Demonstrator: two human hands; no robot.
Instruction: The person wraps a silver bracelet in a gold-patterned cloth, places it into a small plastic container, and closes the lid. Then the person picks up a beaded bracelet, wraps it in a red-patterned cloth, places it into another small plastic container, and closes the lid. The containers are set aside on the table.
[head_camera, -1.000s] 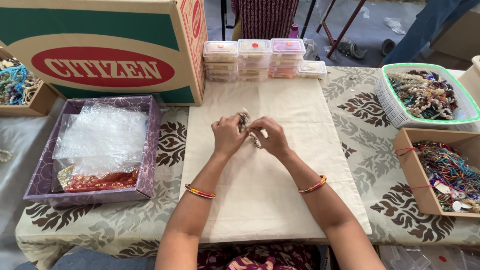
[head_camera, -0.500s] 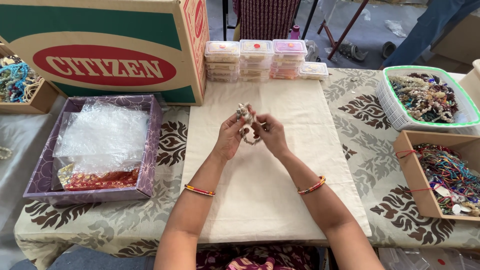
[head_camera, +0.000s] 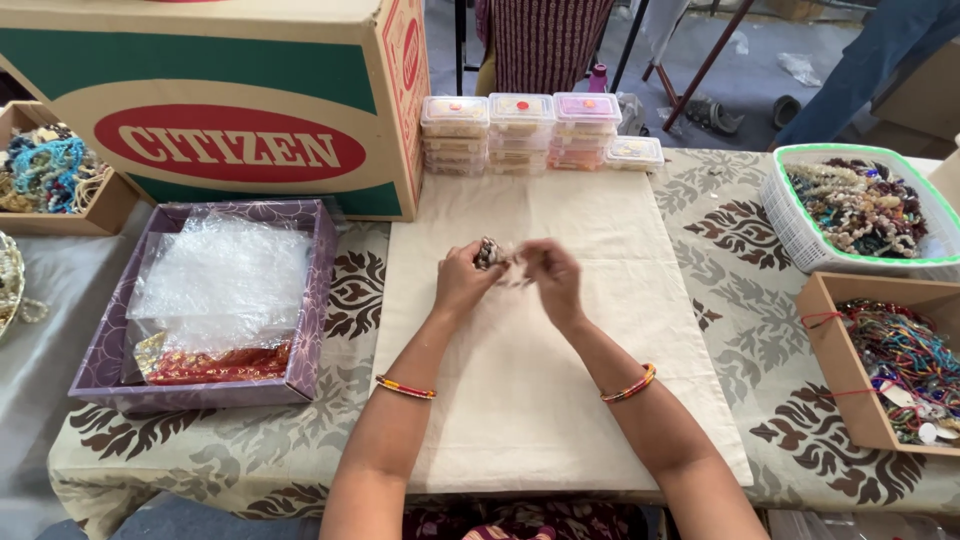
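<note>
A big cardboard carton (head_camera: 215, 105) with a green side and a red oval label (head_camera: 232, 150) is standing at the desk's far left. Beside it, stacked clear plastic boxes (head_camera: 520, 130) with pastel lids are sitting at the cream cloth's far edge, while a purple box (head_camera: 215, 300) is holding clear bubble wrap

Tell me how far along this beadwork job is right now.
Done: nothing finished lies on the cream cloth. In hand: the left hand and right hand hold one small beaded piece between them above the cloth; motion blur hides what the fingers do. Left: the white basket and brown box at right are full of beaded strands.
</note>
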